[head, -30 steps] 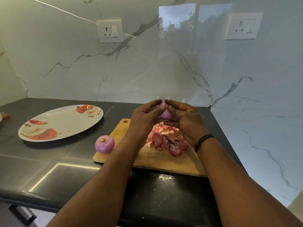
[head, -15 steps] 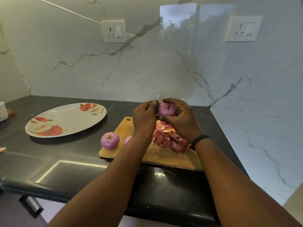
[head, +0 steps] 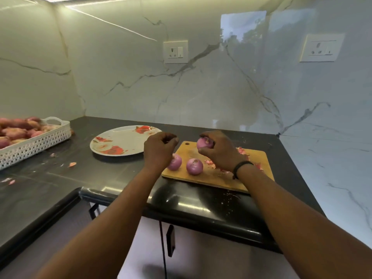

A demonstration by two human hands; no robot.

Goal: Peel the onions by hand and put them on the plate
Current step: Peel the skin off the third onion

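Purple peeled onion [head: 205, 143] now sits gripped in the right hand [head: 218, 151] alone, the left hand [head: 160, 150] having let go, curled empty near the plate [head: 120, 140].

A black polished counter [head: 124, 178] runs along the marble wall and turns a corner at the left. Directly on it lie a flowered plate [head: 120, 140], a wooden cutting board [head: 217, 174] near the front edge to the right of the plate, and a white lattice basket [head: 34, 144] at far left (heaped with unpeeled onions). Scraps of peel [head: 72, 164] dot the bare top between basket and plate.
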